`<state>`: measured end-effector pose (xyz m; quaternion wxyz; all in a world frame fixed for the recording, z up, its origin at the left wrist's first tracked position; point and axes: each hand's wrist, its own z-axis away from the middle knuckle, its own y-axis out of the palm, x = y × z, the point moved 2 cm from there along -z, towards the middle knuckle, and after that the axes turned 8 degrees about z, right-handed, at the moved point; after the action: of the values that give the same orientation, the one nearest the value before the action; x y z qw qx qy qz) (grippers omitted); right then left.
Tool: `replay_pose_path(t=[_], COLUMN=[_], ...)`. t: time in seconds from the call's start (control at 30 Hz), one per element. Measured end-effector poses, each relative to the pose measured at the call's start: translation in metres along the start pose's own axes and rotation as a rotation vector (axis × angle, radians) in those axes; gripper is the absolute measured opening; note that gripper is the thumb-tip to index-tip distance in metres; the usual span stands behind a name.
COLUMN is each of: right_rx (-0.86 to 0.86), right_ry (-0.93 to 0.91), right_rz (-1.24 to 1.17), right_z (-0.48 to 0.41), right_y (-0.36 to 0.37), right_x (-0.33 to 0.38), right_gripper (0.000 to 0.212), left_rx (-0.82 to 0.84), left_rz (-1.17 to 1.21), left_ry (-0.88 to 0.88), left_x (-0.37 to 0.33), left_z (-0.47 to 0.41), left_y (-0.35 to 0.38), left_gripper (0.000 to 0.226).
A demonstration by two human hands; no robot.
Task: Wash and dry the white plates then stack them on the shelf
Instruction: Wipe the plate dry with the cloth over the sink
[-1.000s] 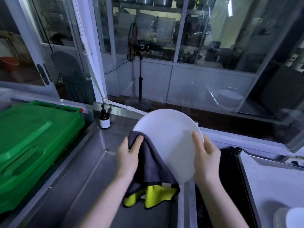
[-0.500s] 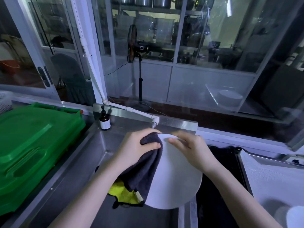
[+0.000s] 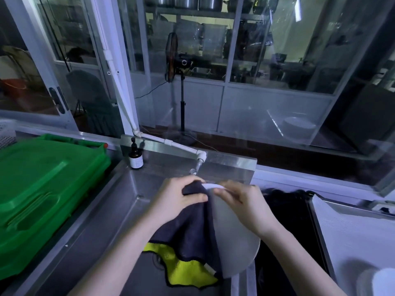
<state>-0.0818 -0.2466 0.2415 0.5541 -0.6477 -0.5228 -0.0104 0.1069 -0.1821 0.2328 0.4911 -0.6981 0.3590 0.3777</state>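
Plate (image 3: 235, 242) lowered slightly, left half hidden under cloth (image 3: 192, 231)

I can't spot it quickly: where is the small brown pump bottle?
In the head view, the brown pump bottle stands upright left of centre, at the back of the steel counter, between the green crate and the white pipe.
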Motion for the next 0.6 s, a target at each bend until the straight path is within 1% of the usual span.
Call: replay_pose_path(t=[0.03, 0.07, 0.1, 0.17, 0.23, 0.27, 0.33, 0.4, 0.47, 0.5, 0.53, 0.57, 0.6], right_rx=[0.008, -0.013, -0.059, -0.194, -0.294, -0.298, -0.235, -0.123, 0.008, 0.048, 0.058, 0.042, 0.006], right_ry=[-0.015, -0.008, 0.020, 0.138, 0.262, 0.286, 0.241, 0.151, 0.066, 0.049, 0.046, 0.046, 0.057], right_rz=[-0.011, -0.052, -0.108, -0.220, -0.296, -0.298, -0.254, -0.156, -0.040, -0.015, -0.024, -0.056, -0.106], right_z=[0.000, 0.000, 0.000, 0.003, 0.009, 0.011, 0.014, 0.010, 0.006, 0.005, 0.003, 0.002, 0.000], right_y=[-0.001, -0.003, -0.007, -0.012, -0.010, -0.008, -0.007, -0.008, -0.004, -0.002, -0.002, -0.005, -0.009], right_x=[0.001, 0.001, -0.002, -0.009, -0.014, -0.015, -0.015, -0.012, -0.006, -0.004, -0.002, -0.002, -0.003], right_gripper=[0.030, 0.029, 0.025, 0.018, 0.018, 0.022, 0.032, 0.037, 0.025, 0.020, 0.019, 0.021, 0.023], left_rx=[0.033, 0.022, -0.022, -0.185, -0.327, -0.343, -0.284, -0.157, 0.003, 0.055, 0.064, 0.029, -0.039], left_rz=[-0.009, 0.014, 0.052, 0.145, 0.238, 0.261, 0.236, 0.131, 0.006, -0.021, -0.014, 0.017, 0.058], left_ry=[0.010, 0.028, 0.051, 0.057, -0.013, -0.054, -0.093, -0.072, -0.055, -0.045, -0.030, -0.014, -0.006], left_x=[-0.004, -0.006, -0.007, -0.004, 0.005, 0.009, 0.013, 0.011, 0.007, 0.005, 0.002, 0.001, 0.001], left_z=[-0.002, -0.002, -0.001, 0.004, 0.010, 0.011, 0.012, 0.009, 0.004, 0.002, 0.001, 0.000, 0.001], left_y=[0.001, 0.000, -0.001, -0.005, -0.005, -0.004, -0.001, 0.000, 0.003, 0.006, 0.006, 0.004, 0.002], left_gripper=[0.026, 0.027, 0.030, 0.036, 0.038, 0.037, 0.035, 0.034, 0.027, 0.026, 0.025, 0.024, 0.025])
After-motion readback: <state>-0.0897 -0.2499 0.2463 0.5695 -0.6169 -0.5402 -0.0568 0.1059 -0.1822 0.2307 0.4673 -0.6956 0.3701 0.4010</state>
